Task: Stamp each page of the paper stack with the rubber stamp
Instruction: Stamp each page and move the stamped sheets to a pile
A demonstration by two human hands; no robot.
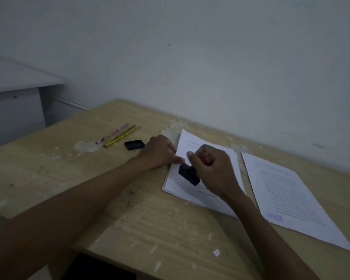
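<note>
Right hand (211, 168) grips stamp (189, 174) over paper stack (208, 197).

Two bare arms in view, nothing worn.
The left hand (159, 151) and right hand (211, 168) show no rings, no watch, no gloves; both forearms run uncovered to the frame's lower edge, no sleeve cuff visible anywhere in this dim light.

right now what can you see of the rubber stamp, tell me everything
The rubber stamp has a dark, boxy, matte base, plastic by its look. It is tilted over the lower left part of the paper stack. The right hand grips its upper part and hides the handle. Whether the base touches the paper is unclear in the dim, blurred view.
</note>
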